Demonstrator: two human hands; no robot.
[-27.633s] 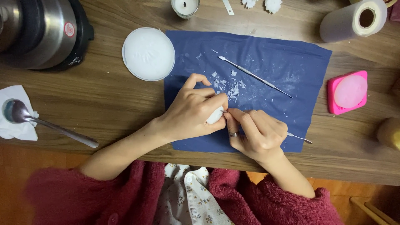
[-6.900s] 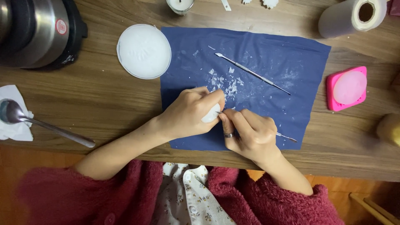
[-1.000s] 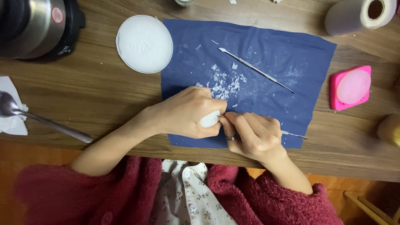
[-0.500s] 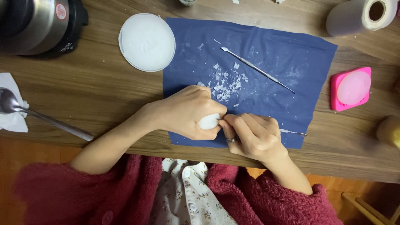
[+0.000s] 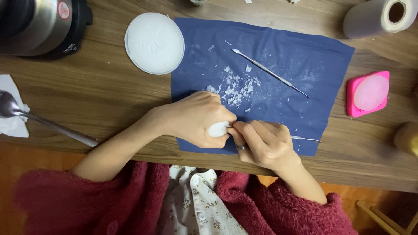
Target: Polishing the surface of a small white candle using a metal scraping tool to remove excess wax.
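Observation:
My left hand (image 5: pixel 196 118) is closed around a small white lump (image 5: pixel 217 129) near the front edge of a dark blue cloth (image 5: pixel 305 61). My right hand (image 5: pixel 261 143) grips a thin metal tool (image 5: pixel 305 139); its tip is at the lump and its handle sticks out to the right. White shavings (image 5: pixel 237 85) lie scattered on the cloth just beyond my hands. A second thin metal tool (image 5: pixel 270 72) lies slantwise on the cloth farther back.
A round white disc (image 5: pixel 154 42) sits left of the cloth on the wooden table (image 5: pixel 87 95). A steel pot (image 5: pixel 35 21) stands far left, a spoon (image 5: pixel 43 124) on a white tissue (image 5: pixel 11 124) below it. A paper roll (image 5: pixel 379 17) and pink mould (image 5: pixel 368 92) are at right.
My hands have stayed together at the cloth's front edge, with only small shifts. The pile of white shavings on the cloth has grown since the earliest frame.

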